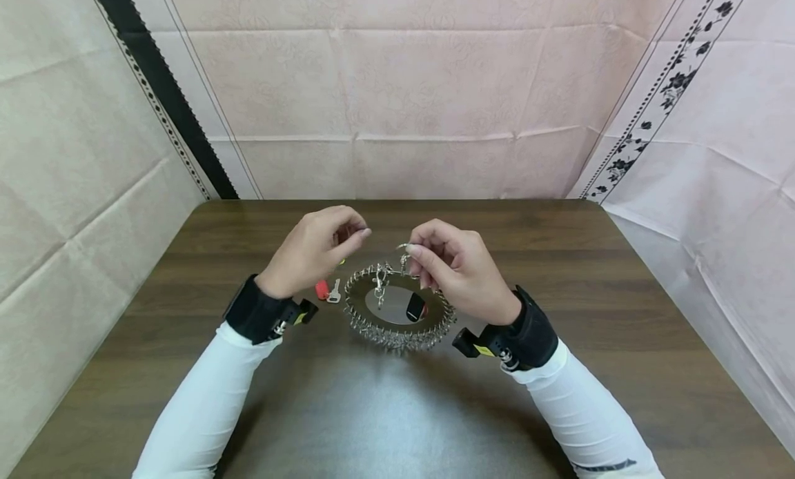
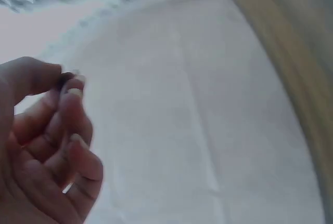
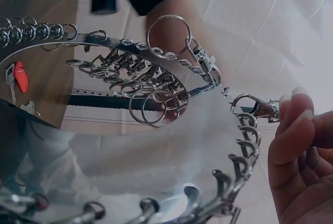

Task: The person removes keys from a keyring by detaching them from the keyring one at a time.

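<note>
Hands (image 1: pixel 313 253) apart, clasp (image 3: pixel 265 110) in right hand (image 1: pixel 458 268)

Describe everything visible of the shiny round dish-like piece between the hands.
The dish-like piece looks like polished metal: round, smooth and mirror-bright, so reflections muddle its middle. Small silvery clasps line its rim, closely spaced. It appears to sit level on the brown table. The right hand holds one clasp at its far right side; whether that clasp is hooked to the rim is unclear. The left hand is off it.
</note>
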Tool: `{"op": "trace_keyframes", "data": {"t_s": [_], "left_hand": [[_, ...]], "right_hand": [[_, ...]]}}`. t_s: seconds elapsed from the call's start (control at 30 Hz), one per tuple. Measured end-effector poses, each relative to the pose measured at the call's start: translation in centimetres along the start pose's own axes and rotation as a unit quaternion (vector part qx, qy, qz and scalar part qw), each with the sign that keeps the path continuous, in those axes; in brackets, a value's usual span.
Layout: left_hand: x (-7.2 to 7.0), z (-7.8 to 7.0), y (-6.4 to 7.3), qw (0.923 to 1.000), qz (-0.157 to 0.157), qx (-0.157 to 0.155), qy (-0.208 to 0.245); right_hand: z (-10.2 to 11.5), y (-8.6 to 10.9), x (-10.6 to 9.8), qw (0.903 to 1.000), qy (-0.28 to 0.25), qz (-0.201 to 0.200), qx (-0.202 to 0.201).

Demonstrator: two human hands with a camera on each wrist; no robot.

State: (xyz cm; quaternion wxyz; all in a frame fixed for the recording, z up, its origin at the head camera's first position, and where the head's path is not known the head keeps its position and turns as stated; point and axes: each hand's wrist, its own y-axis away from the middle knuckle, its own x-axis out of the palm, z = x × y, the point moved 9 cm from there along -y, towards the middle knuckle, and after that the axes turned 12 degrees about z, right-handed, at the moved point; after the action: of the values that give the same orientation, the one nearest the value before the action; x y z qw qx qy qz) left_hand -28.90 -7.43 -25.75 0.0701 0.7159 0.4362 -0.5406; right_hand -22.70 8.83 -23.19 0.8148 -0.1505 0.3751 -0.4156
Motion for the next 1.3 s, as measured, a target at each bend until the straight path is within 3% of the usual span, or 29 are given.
{"op": "trace_keyframes", "data": {"t_s": [0.07,0.17,0.33,0.8,1.3], "left_hand": [[-0.7,-2.4,0.3,0.9984,-0.022,0.049,0.019],[-1.2,-5.0,0.9,0.9943,-0.037,0.09,0.042],[-1.2,-7.0,1.2,0.9893,-0.038,0.125,0.066],[-0.5,-8.0,1.3,0.9864,-0.027,0.144,0.075],[-1.0,-8.6,1.5,0.9817,-0.092,0.159,0.051]], "right_hand": [[0.0,0.0,0.1,1.0,0.002,0.0,0.001],[-0.1,0.0,0.3,1.0,0.001,0.001,0.002],[-0.1,-0.1,0.5,1.0,0.002,0.005,0.0],[-0.1,-0.1,0.9,0.9999,-0.004,0.014,-0.008],[-0.5,-0.2,0.8,0.9991,-0.016,0.038,0.008]]}}
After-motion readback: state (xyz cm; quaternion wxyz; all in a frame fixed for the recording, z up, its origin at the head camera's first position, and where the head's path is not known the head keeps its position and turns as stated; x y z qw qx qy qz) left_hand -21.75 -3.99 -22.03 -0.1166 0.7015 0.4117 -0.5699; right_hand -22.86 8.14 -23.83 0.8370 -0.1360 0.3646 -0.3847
